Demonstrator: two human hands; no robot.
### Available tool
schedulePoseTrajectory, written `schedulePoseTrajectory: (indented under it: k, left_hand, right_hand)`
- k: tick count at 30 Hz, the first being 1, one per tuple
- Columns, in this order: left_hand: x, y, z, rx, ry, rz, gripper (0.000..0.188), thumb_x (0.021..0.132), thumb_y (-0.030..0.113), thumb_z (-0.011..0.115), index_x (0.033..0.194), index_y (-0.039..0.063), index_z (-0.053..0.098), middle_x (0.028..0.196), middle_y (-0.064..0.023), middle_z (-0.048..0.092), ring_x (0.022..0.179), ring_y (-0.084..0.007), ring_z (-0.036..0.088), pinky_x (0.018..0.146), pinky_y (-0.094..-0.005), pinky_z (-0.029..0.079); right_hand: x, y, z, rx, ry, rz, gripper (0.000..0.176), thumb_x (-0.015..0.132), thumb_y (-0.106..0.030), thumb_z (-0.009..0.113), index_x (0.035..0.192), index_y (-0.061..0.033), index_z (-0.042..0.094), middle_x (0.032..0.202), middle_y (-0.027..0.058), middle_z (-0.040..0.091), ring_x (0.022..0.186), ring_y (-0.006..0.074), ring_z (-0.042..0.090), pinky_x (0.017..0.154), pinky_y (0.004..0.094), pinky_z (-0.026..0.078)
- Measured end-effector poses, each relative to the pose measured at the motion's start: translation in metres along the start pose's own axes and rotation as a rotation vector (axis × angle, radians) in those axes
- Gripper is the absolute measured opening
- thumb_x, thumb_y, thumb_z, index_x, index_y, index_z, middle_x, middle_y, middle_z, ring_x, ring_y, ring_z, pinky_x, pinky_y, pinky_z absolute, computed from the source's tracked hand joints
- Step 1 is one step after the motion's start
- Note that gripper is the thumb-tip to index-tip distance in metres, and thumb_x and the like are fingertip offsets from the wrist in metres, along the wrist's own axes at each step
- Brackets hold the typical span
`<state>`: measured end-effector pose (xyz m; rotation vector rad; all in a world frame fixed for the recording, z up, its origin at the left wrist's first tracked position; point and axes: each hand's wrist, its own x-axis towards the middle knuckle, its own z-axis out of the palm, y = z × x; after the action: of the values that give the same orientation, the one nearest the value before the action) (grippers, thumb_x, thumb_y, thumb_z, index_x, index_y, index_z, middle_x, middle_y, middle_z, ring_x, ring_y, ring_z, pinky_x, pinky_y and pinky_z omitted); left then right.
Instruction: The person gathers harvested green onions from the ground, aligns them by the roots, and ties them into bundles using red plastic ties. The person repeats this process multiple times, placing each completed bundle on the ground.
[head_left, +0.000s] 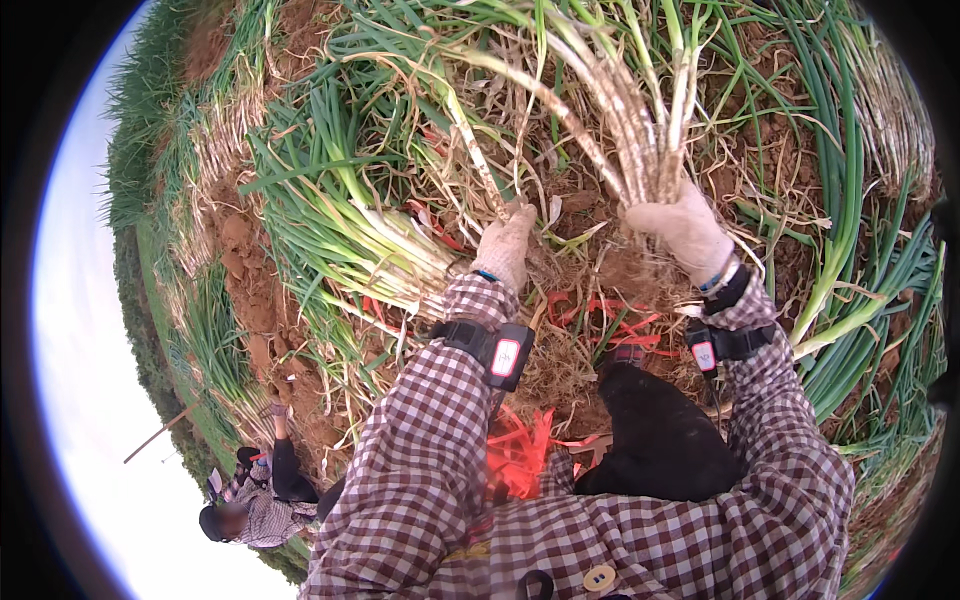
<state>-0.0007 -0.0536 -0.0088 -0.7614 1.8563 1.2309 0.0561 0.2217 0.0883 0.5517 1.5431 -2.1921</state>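
My right hand (686, 225), in a pale knit glove, is closed round the root ends of a bunch of green onions (637, 135); their soil-stained white stalks fan upward from it. To its left, my left hand (506, 244), gloved alike, pinches the lower end of a single green onion stalk (472, 150). A thick pile of green onions (382, 247) lies just left of my left hand. Below and between the hands are tangled roots (559, 367) and strips of red plastic tape (521, 454). Glove fabric hides the exact grip of the fingers.
More green onions (832, 300) lie on the soil at the right, with bundled stalks (885, 105) at the upper right. Bare reddish soil (259, 300) runs along the left, beside further rows of onions. A co-worker (262, 502) is low at the lower left. My bent knee (660, 442) is below my hands.
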Motion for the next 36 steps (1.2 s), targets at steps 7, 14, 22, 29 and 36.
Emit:
schedulePoseTrajectory:
  k: [7,14,22,29,36]
  left_hand:
    - [-0.010,-0.002,0.017,0.238,-0.088,0.390,0.093,0.104,0.064,0.059,0.171,0.004,0.034,0.157,-0.0266,0.057,0.144,-0.0393,0.056,0.118,-0.0416,0.042]
    - [-0.028,0.023,0.036,0.432,-0.010,0.566,0.096,0.106,0.075,0.044,0.159,-0.006,0.046,0.154,-0.0331,0.055,0.143,-0.0496,0.052,0.120,-0.0489,0.039]
    - [-0.026,0.040,0.026,0.263,-0.280,0.505,0.089,0.104,0.074,0.057,0.149,-0.003,0.059,0.124,-0.0124,0.073,0.108,-0.0170,0.065,0.096,-0.0345,0.053]
    - [-0.075,0.036,0.028,0.342,-0.854,0.503,0.154,0.071,0.070,0.094,0.171,-0.008,0.006,0.175,-0.0224,0.027,0.163,-0.0306,0.023,0.133,-0.0387,0.020]
    - [-0.100,0.071,0.042,0.981,-0.551,0.432,0.125,0.082,0.034,0.081,0.158,-0.026,0.001,0.114,-0.0392,0.071,0.112,-0.0454,0.072,0.098,-0.0454,0.058]
  right_hand:
    - [0.020,0.096,0.003,0.161,-0.021,-0.054,0.059,0.081,-0.010,0.089,0.133,0.0032,0.067,0.118,0.0084,0.077,0.105,0.0168,0.070,0.095,0.0342,0.057]
    - [0.028,0.093,0.020,0.088,-0.172,0.055,0.049,0.081,-0.003,0.085,0.128,-0.0005,0.071,0.111,0.0030,0.076,0.101,0.0140,0.068,0.093,0.0321,0.055]
    - [0.018,0.096,0.018,0.254,-0.128,0.003,0.057,0.086,-0.005,0.084,0.139,0.0006,0.064,0.121,0.0049,0.074,0.107,0.0145,0.068,0.097,0.0342,0.055]
    - [0.011,0.060,0.002,0.530,-0.284,0.014,0.044,0.089,-0.011,0.076,0.131,-0.0005,0.071,0.116,0.0080,0.077,0.098,0.0183,0.074,0.087,0.0359,0.060]
    - [0.007,0.019,0.008,0.429,-0.059,-0.014,0.047,0.088,-0.004,0.078,0.135,-0.0007,0.068,0.112,0.0078,0.077,0.095,0.0189,0.074,0.086,0.0348,0.061]
